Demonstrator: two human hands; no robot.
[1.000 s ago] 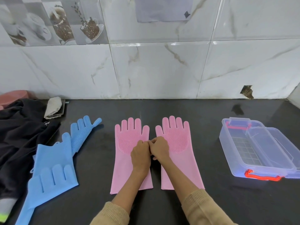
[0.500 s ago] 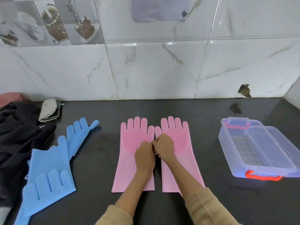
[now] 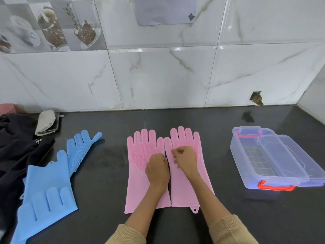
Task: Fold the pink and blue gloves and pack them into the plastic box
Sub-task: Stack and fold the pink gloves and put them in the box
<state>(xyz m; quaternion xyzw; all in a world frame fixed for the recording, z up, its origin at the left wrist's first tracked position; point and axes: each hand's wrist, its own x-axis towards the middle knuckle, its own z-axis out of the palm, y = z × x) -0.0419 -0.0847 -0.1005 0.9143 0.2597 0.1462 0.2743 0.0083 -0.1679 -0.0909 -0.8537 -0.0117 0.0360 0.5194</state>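
Observation:
Two pink gloves lie flat side by side on the dark counter, fingers toward the wall: the left pink glove [image 3: 138, 152] and the right pink glove [image 3: 189, 138], inner edges nearly touching. My left hand [image 3: 156, 170] rests curled on the left glove's inner edge. My right hand [image 3: 184, 156] is curled on the right glove's palm, pinching near its thumb. Two blue gloves lie at the left, one [image 3: 82, 147] bristle side up, the other [image 3: 45, 191] overlapping it with fingers toward me. The clear plastic box [image 3: 244, 155] with red handles stands at the right, its lid [image 3: 290, 155] lying loosely on top.
A black garment [image 3: 15, 147] is heaped at the far left. Behind it a phone under a white cloth [image 3: 46, 123] lies by the tiled wall. Bare dark counter [image 3: 219, 217] runs between the pink gloves and the box.
My hands, which met between the gloves, have parted. The right hand moved up onto the right glove's palm, and the two pink gloves now lie closer together.

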